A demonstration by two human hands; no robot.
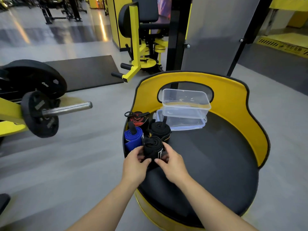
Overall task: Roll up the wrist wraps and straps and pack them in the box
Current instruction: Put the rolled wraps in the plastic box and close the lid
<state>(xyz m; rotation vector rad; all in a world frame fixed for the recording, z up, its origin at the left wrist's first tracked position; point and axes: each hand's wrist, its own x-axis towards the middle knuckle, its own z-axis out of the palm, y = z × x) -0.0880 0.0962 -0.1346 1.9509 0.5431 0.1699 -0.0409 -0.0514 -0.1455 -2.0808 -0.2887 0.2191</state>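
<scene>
1. Both forearms come up from the bottom of my feed, and the two hands meet over the near-left part of a round black seat pad (208, 160).
2. Left hand (135, 161) has its fingers curled round the left side of a rolled black wrist wrap (153, 148), thumb on the front of it.
3. Right hand (170, 161) pinches the same roll from the right, thumb and fingertips on its lower edge. So both hands are gripping the one roll, standing upright on the pad.
4. Just behind it sits a second black roll (160, 130) with a loop tail sticking up out of the middle.
5. Left of those, touching the held roll as far as I can see, is a blue roll (133, 138), also with a black tail poking up.
6. Further back there's a red and black wrap (137, 118) with a black cord loop on top, up against the seat's yellow backrest (233, 100).
7. Clear plastic box (185, 103) sits open toward the back of the pad, resting on its own lid (188, 125), just beside the second black roll. Can't make out anything inside it.
8. Off to the left on the grey floor: a barbell sleeve (66, 108) with black weight plates (40, 114), and a dark mat (86, 72) beyond that.
9. Yellow gym machine (143, 47) stands behind the seat.
</scene>
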